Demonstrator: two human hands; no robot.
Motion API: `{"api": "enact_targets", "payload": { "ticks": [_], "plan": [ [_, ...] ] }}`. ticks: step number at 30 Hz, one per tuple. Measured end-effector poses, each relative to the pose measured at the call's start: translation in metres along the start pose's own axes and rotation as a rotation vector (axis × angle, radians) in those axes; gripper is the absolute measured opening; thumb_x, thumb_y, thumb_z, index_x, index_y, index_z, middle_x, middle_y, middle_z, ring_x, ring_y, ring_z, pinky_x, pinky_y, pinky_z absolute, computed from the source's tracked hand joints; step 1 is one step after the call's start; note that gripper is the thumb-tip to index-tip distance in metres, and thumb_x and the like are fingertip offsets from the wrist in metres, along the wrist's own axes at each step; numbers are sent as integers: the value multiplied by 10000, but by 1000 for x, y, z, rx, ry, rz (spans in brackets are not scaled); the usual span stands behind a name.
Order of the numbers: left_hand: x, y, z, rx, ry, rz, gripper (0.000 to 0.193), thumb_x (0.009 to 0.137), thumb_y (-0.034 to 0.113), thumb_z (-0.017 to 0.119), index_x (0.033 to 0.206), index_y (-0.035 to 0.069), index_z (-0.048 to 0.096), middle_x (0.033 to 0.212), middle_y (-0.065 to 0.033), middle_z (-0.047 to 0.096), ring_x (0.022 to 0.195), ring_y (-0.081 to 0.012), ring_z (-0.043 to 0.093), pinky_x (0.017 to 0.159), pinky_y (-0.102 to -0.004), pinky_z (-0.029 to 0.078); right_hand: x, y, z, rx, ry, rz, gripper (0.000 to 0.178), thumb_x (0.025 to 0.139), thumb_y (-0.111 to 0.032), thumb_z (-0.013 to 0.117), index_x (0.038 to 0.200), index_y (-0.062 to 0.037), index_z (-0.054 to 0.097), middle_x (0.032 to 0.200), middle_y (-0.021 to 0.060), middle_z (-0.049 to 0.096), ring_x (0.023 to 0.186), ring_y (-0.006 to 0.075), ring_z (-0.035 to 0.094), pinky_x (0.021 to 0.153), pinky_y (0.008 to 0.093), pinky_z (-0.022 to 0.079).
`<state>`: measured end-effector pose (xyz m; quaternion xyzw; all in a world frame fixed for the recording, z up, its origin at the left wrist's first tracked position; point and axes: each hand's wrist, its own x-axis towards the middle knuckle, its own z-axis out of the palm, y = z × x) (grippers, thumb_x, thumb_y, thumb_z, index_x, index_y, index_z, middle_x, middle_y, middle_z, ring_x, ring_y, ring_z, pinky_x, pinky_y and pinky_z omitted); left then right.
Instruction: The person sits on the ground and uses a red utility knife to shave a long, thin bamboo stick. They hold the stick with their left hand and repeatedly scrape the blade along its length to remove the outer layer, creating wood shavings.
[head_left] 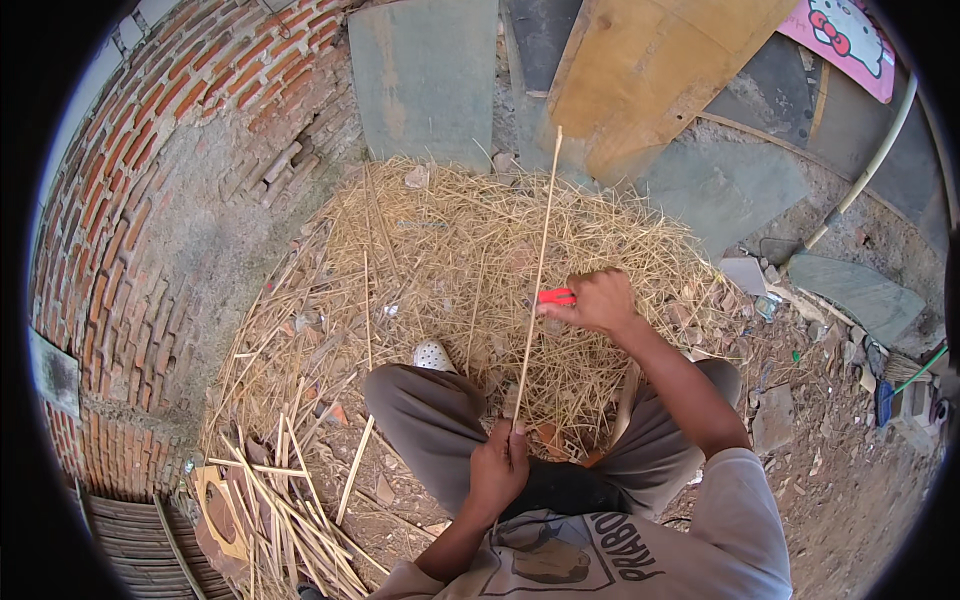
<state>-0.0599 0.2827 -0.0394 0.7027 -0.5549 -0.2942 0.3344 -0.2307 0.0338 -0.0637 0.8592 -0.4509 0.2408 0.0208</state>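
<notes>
A long, thin bamboo strip point(543, 235) stands out ahead of me, slanting slightly right toward its far end. My left hand point(498, 468) is closed around its near end, close to my lap. Farther up and to the right, my right hand point(603, 299) grips a small red-handled knife point(556, 297). The knife's front end meets the strip or lies right beside it; its blade is too small to make out clearly. Beneath both hands spreads a heap of pale shavings point(450, 250), between and beyond my bent legs.
Several split bamboo strips point(290, 500) lie in a pile at the lower left. A brick wall point(130, 230) rises on the left. Grey boards point(425, 80) and a brown board point(660, 80) lean at the back. Rubble and a pale pipe point(880, 150) are on the right.
</notes>
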Motion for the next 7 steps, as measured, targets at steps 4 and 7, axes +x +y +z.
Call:
{"api": "enact_targets", "payload": {
  "ticks": [4,7],
  "plan": [
    [-29,-5,-8,1,-76,-39,230,977,234,500,854,44,536,594,-214,536,585,-456,557,483,-474,415,7,28,-6,-25,-73,101,748,733,-820,484,619,-98,640,469,82,553,437,261,592,467,398,477],
    [-40,-12,-16,-30,-46,10,208,964,233,535,872,47,553,615,-227,549,615,-457,570,503,-480,423,8,27,-7,-69,-38,46,722,747,-812,476,649,-121,661,470,77,557,470,284,610,483,401,489]
  ]
}}
